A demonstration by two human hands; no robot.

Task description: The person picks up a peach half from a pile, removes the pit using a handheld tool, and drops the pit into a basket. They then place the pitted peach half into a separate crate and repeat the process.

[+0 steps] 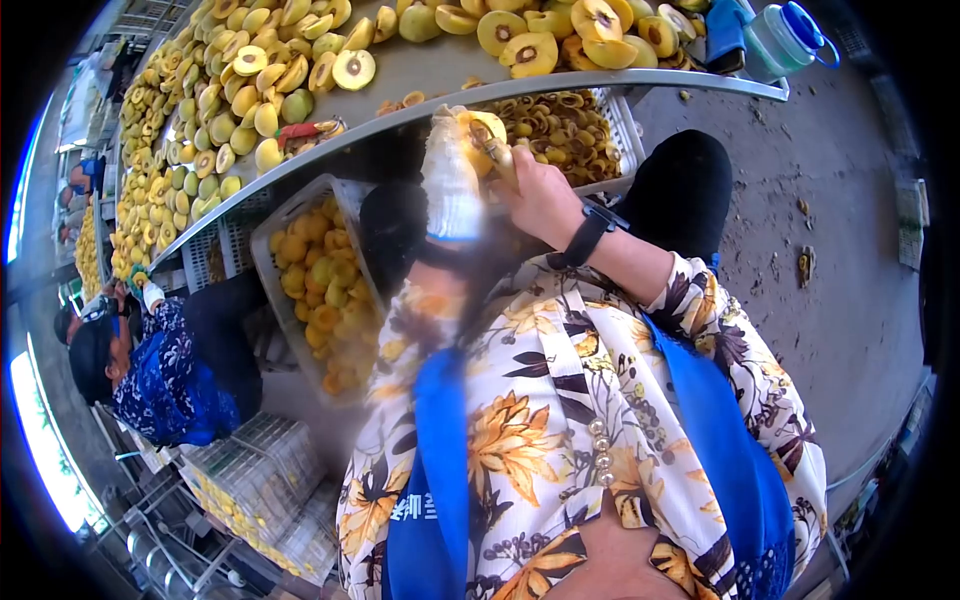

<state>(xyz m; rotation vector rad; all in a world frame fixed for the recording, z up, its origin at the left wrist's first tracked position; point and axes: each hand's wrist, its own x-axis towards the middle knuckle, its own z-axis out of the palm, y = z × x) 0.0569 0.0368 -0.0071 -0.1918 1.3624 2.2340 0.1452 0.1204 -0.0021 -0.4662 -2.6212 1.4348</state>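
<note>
My left hand [452, 180], in a white knit glove, is closed around a halved yellow peach [484, 127]. My right hand [543, 200] is bare, with a dark watch at the wrist. Its fingers wrap the handle of a small pitting tool [506, 172], whose tip meets the cut face of the peach; the tip's exact shape is not clear. Both hands are just below the table's metal edge. Beyond them, many peach halves [528, 52], several with the stone still in, lie on the table [400, 75].
Under the table edge, a white crate [628, 135] holds brown scraps. Another crate [262, 250] with yellow peach halves stands to my left. A red-handled tool [298, 132] lies on the table. A blue-capped bottle [785, 45] stands at right. A co-worker [175, 370] sits at far left.
</note>
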